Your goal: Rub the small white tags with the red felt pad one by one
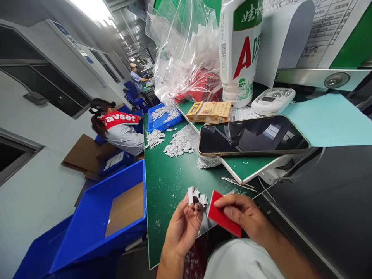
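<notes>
Between the thumb and fingers of my left hand (186,223) a small white plastic piece (190,195) stands upright. My right hand (247,215) pinches a flat red rectangular pad (223,217) with a pale edge, just to the right of the left hand. The pad and the white piece are apart. Several more small white pieces (203,199) lie on the green table (165,213) right behind my left hand. Farther back on the table is a pile of white pieces (178,144), with a smaller heap (155,138) to its left.
A blue tray (158,123) with white pieces sits at the back. A phone (252,137), a small yellow box (209,111) and a white bottle (240,58) rest on a raised shelf. A large blue bin (95,193) stands left of the table. Two people work farther off.
</notes>
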`<act>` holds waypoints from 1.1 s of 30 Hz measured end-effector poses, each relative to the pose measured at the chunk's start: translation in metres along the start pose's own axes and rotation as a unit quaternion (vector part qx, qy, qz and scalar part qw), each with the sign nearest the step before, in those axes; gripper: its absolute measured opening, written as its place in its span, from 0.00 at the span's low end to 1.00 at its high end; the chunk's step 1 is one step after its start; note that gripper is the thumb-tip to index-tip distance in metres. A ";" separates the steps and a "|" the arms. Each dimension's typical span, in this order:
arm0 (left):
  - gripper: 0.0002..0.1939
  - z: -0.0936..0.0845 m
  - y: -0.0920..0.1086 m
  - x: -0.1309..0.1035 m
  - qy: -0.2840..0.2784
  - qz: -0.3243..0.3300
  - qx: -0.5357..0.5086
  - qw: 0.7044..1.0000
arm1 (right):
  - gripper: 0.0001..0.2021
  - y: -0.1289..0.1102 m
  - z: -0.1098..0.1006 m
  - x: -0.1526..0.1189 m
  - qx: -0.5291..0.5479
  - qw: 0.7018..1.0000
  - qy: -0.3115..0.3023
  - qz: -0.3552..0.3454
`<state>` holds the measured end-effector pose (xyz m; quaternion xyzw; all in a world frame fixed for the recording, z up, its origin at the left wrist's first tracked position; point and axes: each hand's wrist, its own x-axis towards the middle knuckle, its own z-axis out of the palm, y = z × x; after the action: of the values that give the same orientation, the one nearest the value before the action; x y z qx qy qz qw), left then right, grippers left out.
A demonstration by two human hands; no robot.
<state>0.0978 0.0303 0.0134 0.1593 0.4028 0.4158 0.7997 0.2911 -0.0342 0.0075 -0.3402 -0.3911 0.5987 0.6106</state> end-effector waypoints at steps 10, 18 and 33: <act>0.14 0.023 -0.004 -0.036 -0.035 0.006 -0.011 0.999 | 0.12 -0.019 0.027 0.022 -0.180 0.965 -0.038 -0.186; 0.22 0.005 -0.006 -0.028 0.126 0.537 0.410 0.727 | 0.10 -0.013 0.029 0.014 -0.179 0.969 0.130 -0.109; 0.40 0.009 -0.014 -0.041 0.093 0.675 0.415 0.603 | 0.13 -0.022 0.041 0.019 -0.234 0.959 0.049 -0.149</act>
<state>0.0993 -0.0099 0.0315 0.6608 0.3829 0.6381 0.0983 0.2649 -0.0189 0.0470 -0.4402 -0.5363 0.3752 0.6147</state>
